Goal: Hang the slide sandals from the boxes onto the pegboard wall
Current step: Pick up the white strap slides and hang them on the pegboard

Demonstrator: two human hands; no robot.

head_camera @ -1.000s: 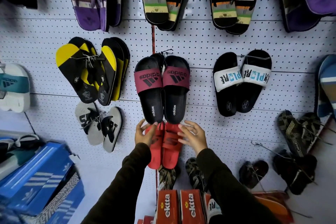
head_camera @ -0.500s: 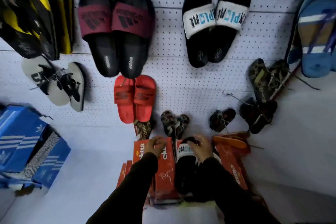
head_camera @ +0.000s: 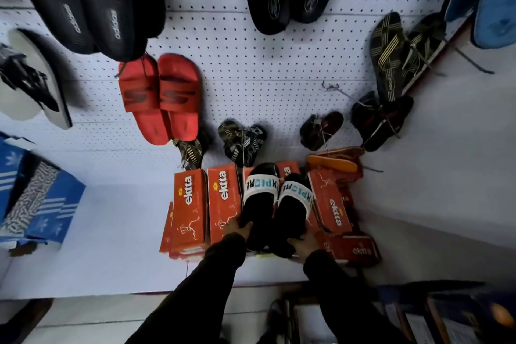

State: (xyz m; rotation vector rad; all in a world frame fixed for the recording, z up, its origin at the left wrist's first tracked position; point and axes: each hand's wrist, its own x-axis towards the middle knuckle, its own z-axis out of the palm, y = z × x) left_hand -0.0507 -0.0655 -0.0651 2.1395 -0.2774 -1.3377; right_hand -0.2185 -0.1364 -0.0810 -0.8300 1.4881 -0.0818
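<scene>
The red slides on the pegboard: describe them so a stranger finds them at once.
Start at the white pegboard wall and drop to the row of orange ekta boxes at its foot. Just above the leftmost boxes, below the big black adidas slides, hangs the red pair. It is the only all-red pair, with a dark S on each strap.

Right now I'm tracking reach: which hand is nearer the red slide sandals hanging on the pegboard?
Left. The left hand grips a black slide's heel below the red slide sandals; the right hand grips the other, lower and further right.
</scene>
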